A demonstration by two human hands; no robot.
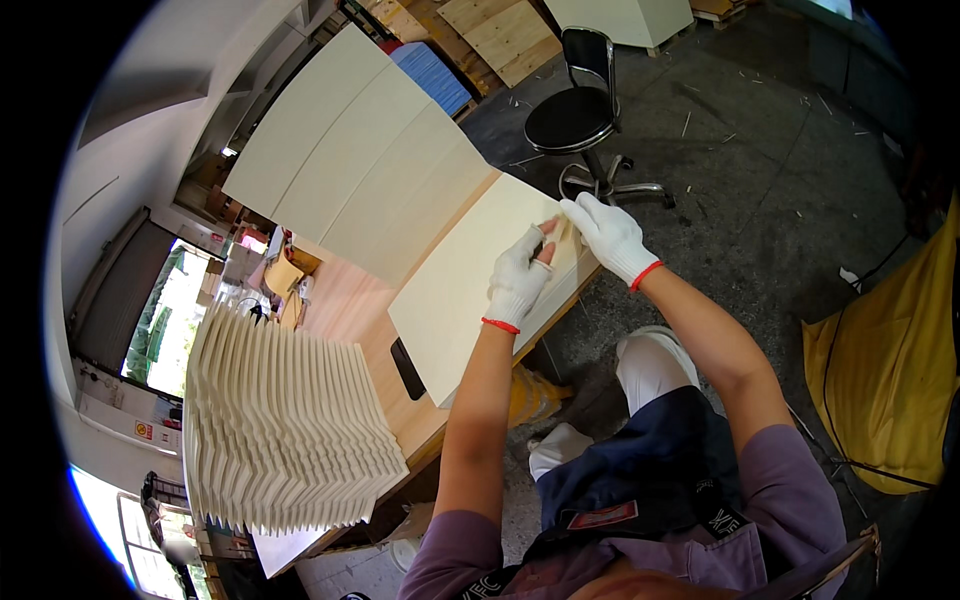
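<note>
My left hand, in a white glove with a red cuff and bare fingertips, rests on a flat cream board. Its thumb and forefinger are apart. By the board's right end is my right hand, gloved the same way, with its fingers closed near the corner. What they pinch is hidden from this side. A tan patch shows on the board between the two hands; whether it is a strip or a shadow I cannot tell. The board lies on a wood-topped table.
A tall stack of folded cream sheets stands at the table's left. Large cream panels rise at the back. A black flat object lies beside the board. A black swivel chair stands beyond the table; a yellow cover hangs at right.
</note>
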